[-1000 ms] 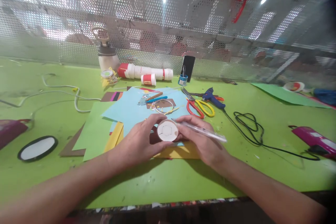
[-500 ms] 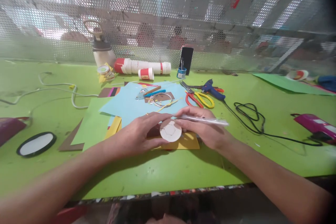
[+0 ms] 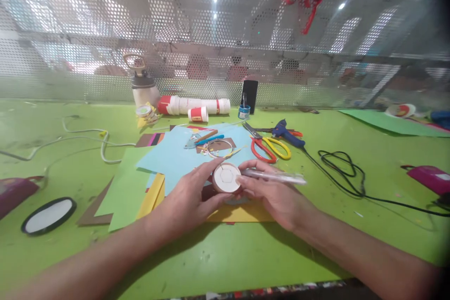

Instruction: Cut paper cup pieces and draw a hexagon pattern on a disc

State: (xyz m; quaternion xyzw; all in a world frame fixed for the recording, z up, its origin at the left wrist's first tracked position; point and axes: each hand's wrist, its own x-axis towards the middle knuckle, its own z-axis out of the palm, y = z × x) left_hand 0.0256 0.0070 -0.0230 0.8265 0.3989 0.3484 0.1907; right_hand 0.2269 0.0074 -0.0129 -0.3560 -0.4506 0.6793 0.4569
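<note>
A paper cup has its round white base turned toward me, with a hexagon and short lines drawn on it. My left hand wraps around it from the left, thumb below and fingers above; most of the cup's wall is hidden. My right hand grips a clear-barrelled pen that points out to the right. Its thumb and fingertips touch the right edge of the cup. Beneath both hands lie yellow sheets and a light blue sheet.
Red-and-yellow-handled scissors and a blue glue gun with a black cord lie to the right. A wire ring and pens rest on blue paper. Behind stand a cup-built tube, a spray bottle and a phone.
The view has tilted up a little, so the table sits lower. The cup's base has turned, now showing its rim and the hexagon more squarely. Both hands keep their hold.
</note>
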